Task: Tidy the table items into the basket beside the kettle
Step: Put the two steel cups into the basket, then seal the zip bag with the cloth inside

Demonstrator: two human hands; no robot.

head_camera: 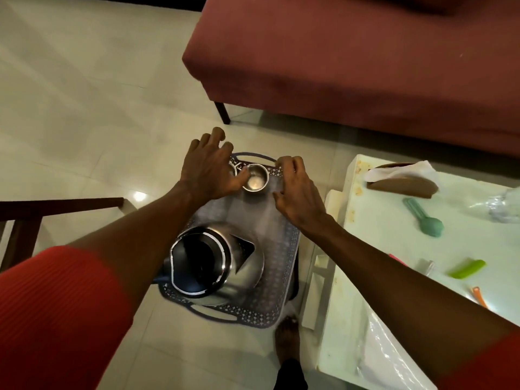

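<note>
A grey-blue perforated basket (281, 266) sits on the floor beside the table. Inside it, at the near end, stands a steel kettle (213, 266) with its lid open. At the far end rests a small steel cup (255, 181). My left hand (211, 170) hovers over the far left of the basket with spread fingers, its thumb against the cup's rim. A second metal piece shows partly under that hand. My right hand (298, 192) hangs over the basket's far right edge, fingers curled and holding nothing.
The white table (365, 249) at the right carries a teal spoon (425, 218), a green stick (467, 268), an orange item (479, 296), a tissue holder (402, 178) and clear plastic. A maroon sofa (351, 66) is beyond; a dark wooden chair (28, 215) stands left. A bare foot (287, 339) is near the basket.
</note>
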